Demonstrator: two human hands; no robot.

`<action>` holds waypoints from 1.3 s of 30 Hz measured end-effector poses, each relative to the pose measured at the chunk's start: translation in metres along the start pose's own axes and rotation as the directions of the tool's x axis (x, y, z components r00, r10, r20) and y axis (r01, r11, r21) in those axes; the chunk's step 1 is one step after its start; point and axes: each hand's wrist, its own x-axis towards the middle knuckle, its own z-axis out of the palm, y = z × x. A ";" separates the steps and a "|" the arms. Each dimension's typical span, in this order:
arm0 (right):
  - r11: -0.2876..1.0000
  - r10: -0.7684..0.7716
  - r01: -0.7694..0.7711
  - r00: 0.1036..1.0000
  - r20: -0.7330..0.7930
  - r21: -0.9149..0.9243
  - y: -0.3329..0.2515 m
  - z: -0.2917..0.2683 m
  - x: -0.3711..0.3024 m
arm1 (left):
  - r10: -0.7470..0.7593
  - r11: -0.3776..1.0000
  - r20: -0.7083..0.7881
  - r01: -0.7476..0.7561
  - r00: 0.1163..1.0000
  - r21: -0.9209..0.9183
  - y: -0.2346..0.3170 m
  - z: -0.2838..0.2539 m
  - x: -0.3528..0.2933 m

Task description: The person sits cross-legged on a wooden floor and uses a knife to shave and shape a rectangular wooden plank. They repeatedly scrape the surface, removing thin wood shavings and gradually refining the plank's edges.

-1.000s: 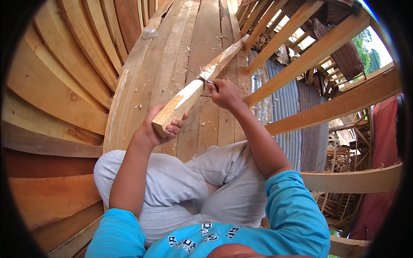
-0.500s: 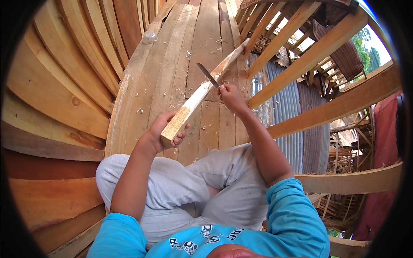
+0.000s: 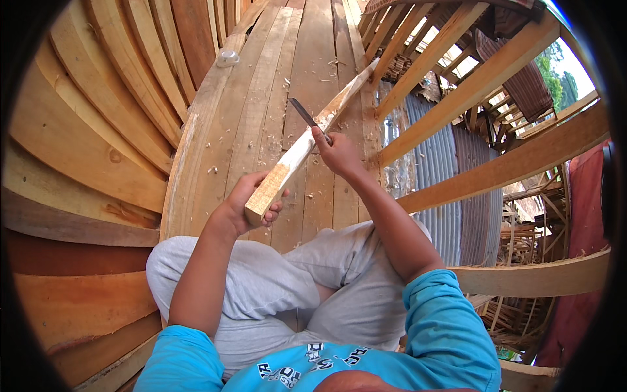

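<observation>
A long squared wooden post (image 3: 295, 155) slants from my lap side up to the far right, its far end by the slatted railing. Its middle stretch looks pale and freshly shaved, while the near end is rougher and yellower. Around that near end my left hand (image 3: 247, 201) is closed, thumb on top and fingers underneath. My right hand (image 3: 339, 151) grips the handle of a knife (image 3: 302, 112). The dark blade lies across the post, tip pointing up and left; the handle is mostly hidden in my fist.
Wood shavings (image 3: 213, 170) are scattered over the plank floor (image 3: 255, 124). A small clear container (image 3: 227, 59) stands at the far left beside a slatted wooden wall (image 3: 98, 124). Along the right runs a wooden railing (image 3: 503, 153), with corrugated metal sheets (image 3: 434, 176) beyond it.
My right hand has moved the knife a little left and nearer to me along the post. The left hand and the post stay almost where they were.
</observation>
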 end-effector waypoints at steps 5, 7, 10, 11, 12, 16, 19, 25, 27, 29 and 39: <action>0.994 -0.042 0.036 0.997 0.057 0.104 0.009 0.004 0.007 | -0.001 0.998 0.013 0.000 1.000 0.062 0.000 -0.003 0.003; 0.981 0.061 -0.094 0.980 0.189 0.171 0.009 0.003 0.009 | 0.012 0.997 -0.054 -0.007 0.998 0.080 0.000 0.008 -0.001; 0.897 0.158 -0.283 0.922 0.352 0.340 0.000 -0.002 0.005 | -0.022 0.993 -0.046 0.027 0.999 0.112 0.000 0.003 -0.001; 0.845 0.198 -0.384 0.871 0.449 0.372 -0.004 -0.007 0.004 | -0.041 0.991 -0.026 0.044 0.999 0.123 0.001 0.001 -0.001; 0.783 0.227 -0.483 0.808 0.543 0.391 -0.008 -0.013 0.006 | -0.024 0.992 -0.050 0.029 0.998 0.119 -0.001 0.000 -0.001; 0.616 0.262 -0.677 0.658 0.706 0.403 -0.012 -0.031 0.002 | 0.007 0.994 -0.093 0.004 0.996 0.113 0.001 0.013 -0.005; 0.504 0.207 -0.675 0.700 0.683 0.539 -0.012 -0.040 -0.001 | 0.009 0.993 -0.106 0.004 0.994 0.122 0.003 0.011 -0.005; 0.883 0.077 -0.107 0.994 0.084 0.457 0.021 -0.027 0.005 | 0.018 0.990 -0.098 -0.005 0.995 0.138 0.001 0.011 -0.002; 0.937 0.079 -0.110 0.991 0.105 0.332 0.030 -0.020 0.005 | 0.009 0.989 -0.071 0.002 0.997 0.145 0.001 0.008 -0.001; 0.978 0.020 -0.035 0.997 0.074 0.207 0.023 -0.012 0.000 | -0.012 0.989 -0.028 0.016 1.000 0.147 0.001 0.000 0.000; 0.996 0.037 -0.024 0.989 0.146 -0.090 -0.009 -0.012 -0.004 | -0.025 0.984 -0.014 0.027 1.000 0.179 0.001 0.002 -0.001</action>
